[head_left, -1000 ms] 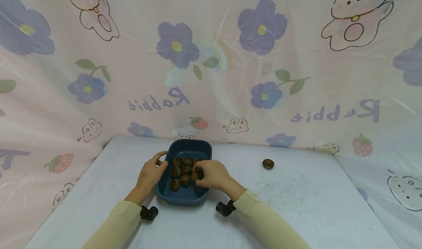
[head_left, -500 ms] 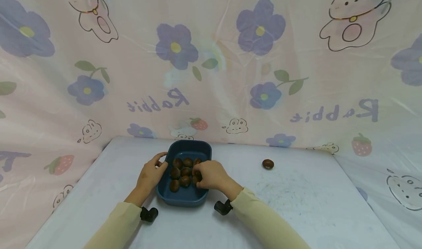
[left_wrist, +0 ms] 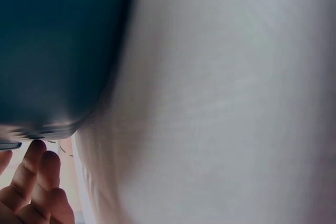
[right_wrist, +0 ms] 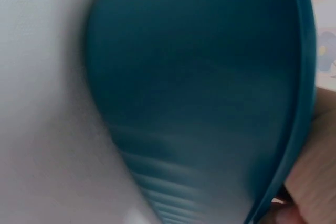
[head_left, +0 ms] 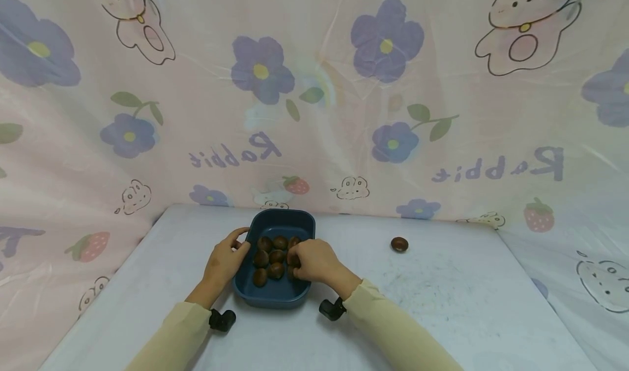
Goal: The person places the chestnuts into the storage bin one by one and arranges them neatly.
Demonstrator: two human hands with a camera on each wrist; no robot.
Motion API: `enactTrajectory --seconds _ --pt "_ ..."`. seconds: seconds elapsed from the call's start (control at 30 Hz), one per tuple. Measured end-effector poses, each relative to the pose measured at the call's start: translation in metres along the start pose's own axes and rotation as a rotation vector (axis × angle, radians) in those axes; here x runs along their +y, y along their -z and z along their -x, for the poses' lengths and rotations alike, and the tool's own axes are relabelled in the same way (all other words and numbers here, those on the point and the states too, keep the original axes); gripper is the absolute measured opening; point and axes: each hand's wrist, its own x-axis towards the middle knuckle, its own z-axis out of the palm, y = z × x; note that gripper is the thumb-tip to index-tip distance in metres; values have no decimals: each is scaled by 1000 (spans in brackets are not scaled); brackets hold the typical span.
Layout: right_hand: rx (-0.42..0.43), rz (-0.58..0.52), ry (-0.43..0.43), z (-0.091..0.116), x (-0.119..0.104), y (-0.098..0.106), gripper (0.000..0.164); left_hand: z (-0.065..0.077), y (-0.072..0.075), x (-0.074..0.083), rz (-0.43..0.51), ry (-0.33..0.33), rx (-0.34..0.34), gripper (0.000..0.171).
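Observation:
A dark blue rectangular container (head_left: 272, 301) with rounded corners stands on the table. Several brown chestnuts (head_left: 276, 270) lie inside it in rough rows. My left hand (head_left: 225, 259) holds the container's left rim, thumb at the edge; in the left wrist view its fingers (left_wrist: 50, 169) touch the outer wall. Reaching over the right rim, my right hand (head_left: 316, 260) has thumb and index finger around a chestnut (head_left: 294, 260) in the right-hand row. That hand partly hides the chestnuts there. In the right wrist view the container's wall (right_wrist: 199, 87) covers most of what the fingers do.
A single glossy brown chestnut-like piece (head_left: 399, 244) lies on the white table (head_left: 442, 305), right of the container. Behind stands a curtain (head_left: 319, 114) with flowers and rabbits. Black wrist cameras (head_left: 332, 309) sit under both wrists.
My right hand has shifted only slightly within the right part of the container, its fingers still at the chestnuts there. The left hand stays on the rim, and the loose piece has not moved.

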Motion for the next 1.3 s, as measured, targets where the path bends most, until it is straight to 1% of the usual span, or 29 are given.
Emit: enactTrajectory --seconds 0.23,0.4,0.57,0.67,0.8,1.0,1.13,1.3 --pt "19 -38 -9 2 1 1 19 0 1 1 -1 -1 0 44" --pt "22 -152 -19 6 4 1 21 1 0 1 -2 4 -2 45" --pt "26 -304 -34 10 11 3 23 2 0 1 0 5 0 44" --pt "49 -355 -27 14 14 7 23 1 -1 0 0 7 -1 44" --pt "82 -359 -32 18 19 12 24 0 0 0 -3 5 3 44" --pt "110 -367 -56 26 26 23 29 0 0 1 -6 4 4 45" --pt "133 -350 -71 32 34 28 29 0 0 1 -7 6 4 45" --pt "162 -315 -116 39 45 34 30 0 0 0 -5 6 0 46"
